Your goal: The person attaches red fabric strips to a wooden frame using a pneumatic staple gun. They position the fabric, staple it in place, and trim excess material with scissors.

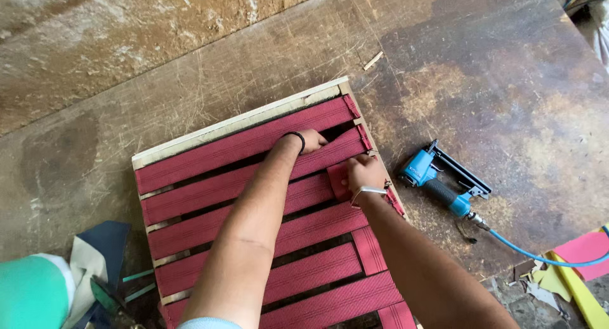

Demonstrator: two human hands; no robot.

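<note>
Head view: one frame, looking down on a worn workbench (482, 63).
Frame: a wooden frame (241, 123) lies flat near the front edge of the bench, turned a little, its pale top rail toward the far edge.
Webbing: red ribbed straps (241, 145) run across the frame in rows, with dark gaps between them.
Crossing strap: a vertical red strap (369, 250) passes over and under the rows near the frame's right edge; its upper end (337, 179) shows just beside the right hand.
Left hand: left hand (307, 140), black band at the wrist, is pushed down into a gap between the upper rows; fingers hidden under the webbing, so cannot tell how far they are curled or what they have hold of.
Right hand: right hand (366, 172), bracelet at the wrist, sits at the frame's right edge, fingers curled closed and pinching the red strap end.
Staple gun: a blue air stapler (441, 180) lies on the bench just right of the frame, untouched, blue hose (539, 258) trailing to the right edge.
Front left corner: cloth (95, 259) and a green object (32, 294).
Front right corner: yellow and pink scraps (580, 265).
</note>
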